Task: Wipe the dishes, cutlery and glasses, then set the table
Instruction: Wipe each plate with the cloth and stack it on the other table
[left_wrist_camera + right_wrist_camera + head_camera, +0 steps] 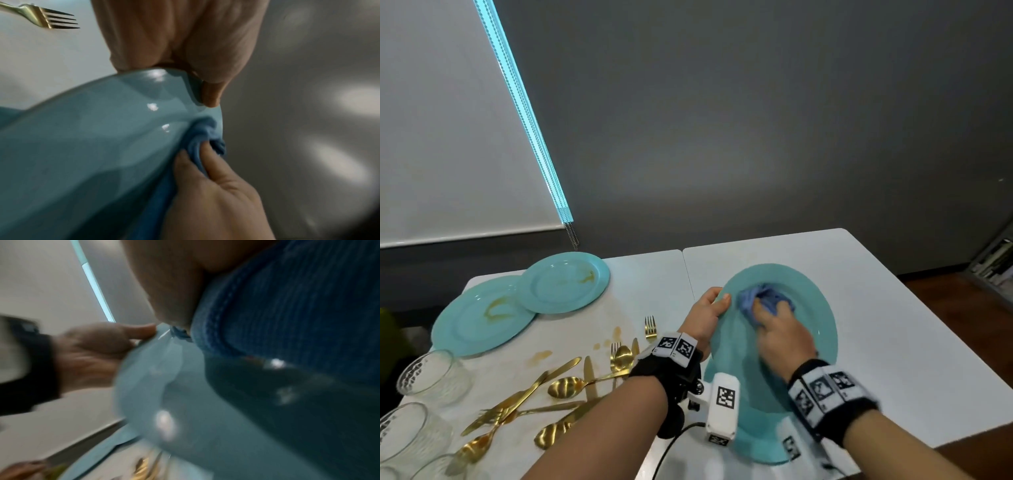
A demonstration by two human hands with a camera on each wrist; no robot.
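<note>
Meanwhile left hand (708, 317) fingers clamp the teal plate (815, 329) rim, right hand (780, 334) fingers bunching the blue cloth (763, 294) inside

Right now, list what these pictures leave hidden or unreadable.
- Head view: the plate under the cloth and right hand, so any leftover stains are unseen.
- Head view: the glasses, cut off by the left edge.
- Right wrist view: cutlery, blurred.
- Left wrist view: the fork, handle cut off.

Glasses (421, 404) cropped; right-wrist view perhaps motion-blurred
</note>
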